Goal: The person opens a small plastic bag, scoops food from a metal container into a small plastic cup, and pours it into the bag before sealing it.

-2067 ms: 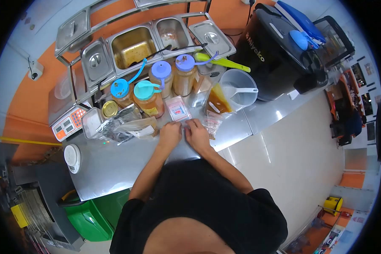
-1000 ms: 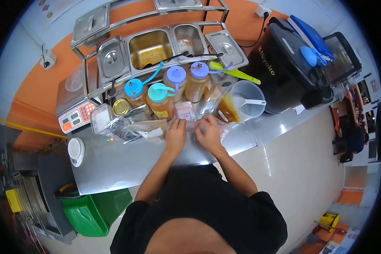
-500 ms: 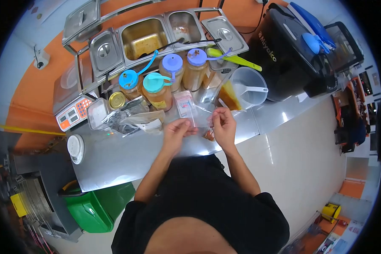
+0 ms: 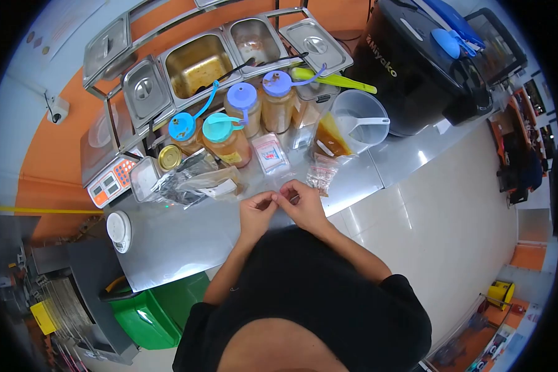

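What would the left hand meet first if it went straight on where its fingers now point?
The left hand would probably meet the right hand first; the two look almost together, though depth is unclear.

Left hand and right hand meet at the fingertips.
Fingers on both curl inward, thumb and forefinger drawn together in a pinch, the right hand reaching slightly farther than the left. The 2 bare forearms slant inward from near to far, left forearm steeper, right forearm angled more from the right, elbows set wide apart.
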Demonstrator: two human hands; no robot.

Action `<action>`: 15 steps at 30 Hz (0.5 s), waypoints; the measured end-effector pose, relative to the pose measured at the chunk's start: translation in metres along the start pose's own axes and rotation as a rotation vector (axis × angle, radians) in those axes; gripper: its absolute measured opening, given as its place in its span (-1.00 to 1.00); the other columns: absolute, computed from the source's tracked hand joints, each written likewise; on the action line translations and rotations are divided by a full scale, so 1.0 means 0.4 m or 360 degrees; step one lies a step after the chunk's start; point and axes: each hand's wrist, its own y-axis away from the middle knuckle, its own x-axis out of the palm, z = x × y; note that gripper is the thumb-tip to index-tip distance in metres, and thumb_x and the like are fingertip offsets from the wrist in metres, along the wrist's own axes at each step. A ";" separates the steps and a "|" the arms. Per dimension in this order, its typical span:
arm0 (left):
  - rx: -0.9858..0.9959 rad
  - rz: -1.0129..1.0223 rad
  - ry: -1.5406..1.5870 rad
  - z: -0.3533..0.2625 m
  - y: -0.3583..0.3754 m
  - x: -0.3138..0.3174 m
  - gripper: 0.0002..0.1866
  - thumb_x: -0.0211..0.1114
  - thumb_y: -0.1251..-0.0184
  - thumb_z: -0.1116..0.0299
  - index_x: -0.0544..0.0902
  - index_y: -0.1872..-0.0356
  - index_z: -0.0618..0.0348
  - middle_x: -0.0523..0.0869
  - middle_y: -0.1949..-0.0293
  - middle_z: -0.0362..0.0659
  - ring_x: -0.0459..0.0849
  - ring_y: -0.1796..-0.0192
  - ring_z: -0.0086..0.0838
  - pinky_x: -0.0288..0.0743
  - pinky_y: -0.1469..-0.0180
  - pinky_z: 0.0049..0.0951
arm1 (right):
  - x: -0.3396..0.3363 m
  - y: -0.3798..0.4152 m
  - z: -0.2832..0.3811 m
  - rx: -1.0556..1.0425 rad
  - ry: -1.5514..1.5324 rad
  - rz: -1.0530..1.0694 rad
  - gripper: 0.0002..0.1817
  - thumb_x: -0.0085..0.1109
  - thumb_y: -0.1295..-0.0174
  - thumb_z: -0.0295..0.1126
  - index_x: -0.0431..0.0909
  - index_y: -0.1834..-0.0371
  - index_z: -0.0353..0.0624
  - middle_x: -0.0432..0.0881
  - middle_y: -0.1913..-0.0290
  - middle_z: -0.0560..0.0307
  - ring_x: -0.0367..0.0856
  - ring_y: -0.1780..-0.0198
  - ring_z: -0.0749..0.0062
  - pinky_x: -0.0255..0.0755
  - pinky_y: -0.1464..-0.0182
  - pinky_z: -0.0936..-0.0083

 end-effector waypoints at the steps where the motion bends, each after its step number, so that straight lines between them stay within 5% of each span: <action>1: 0.0005 -0.0013 -0.0119 0.009 0.001 -0.006 -0.90 0.33 -0.27 0.56 0.72 0.23 0.36 0.76 0.31 -0.19 0.69 0.25 -0.60 0.57 0.16 -0.59 | 0.001 -0.003 -0.006 -0.0032 0.0033 0.0011 -0.78 0.37 -0.19 -0.37 0.58 0.30 -0.30 0.67 0.42 0.13 0.61 0.40 0.59 0.51 0.34 0.61; 5: -0.0022 -0.0023 -0.0275 0.033 0.015 -0.020 -0.89 0.37 -0.24 0.54 0.72 0.25 0.36 0.76 0.35 -0.19 0.69 0.29 -0.61 0.57 0.18 -0.58 | -0.005 -0.007 -0.047 0.0044 0.0099 0.0170 -0.81 0.33 -0.23 -0.40 0.61 0.25 -0.31 0.68 0.37 0.13 0.63 0.35 0.60 0.53 0.28 0.62; 7: -0.0049 0.0008 -0.0287 0.034 0.020 -0.032 -0.89 0.37 -0.23 0.54 0.72 0.26 0.36 0.76 0.36 -0.19 0.70 0.29 -0.60 0.57 0.18 -0.59 | -0.006 -0.011 -0.069 0.0339 -0.0305 0.0401 -0.85 0.29 -0.26 -0.43 0.62 0.21 -0.31 0.68 0.35 0.15 0.63 0.33 0.59 0.54 0.22 0.62; 15: -0.0163 0.0018 -0.0426 0.042 0.051 -0.053 -0.90 0.38 -0.23 0.53 0.71 0.27 0.34 0.76 0.37 -0.19 0.70 0.30 -0.59 0.56 0.20 -0.60 | -0.002 0.002 -0.106 0.0301 -0.0441 0.0542 -0.80 0.21 -0.32 -0.39 0.62 0.17 -0.34 0.71 0.29 0.15 0.66 0.25 0.56 0.55 0.16 0.60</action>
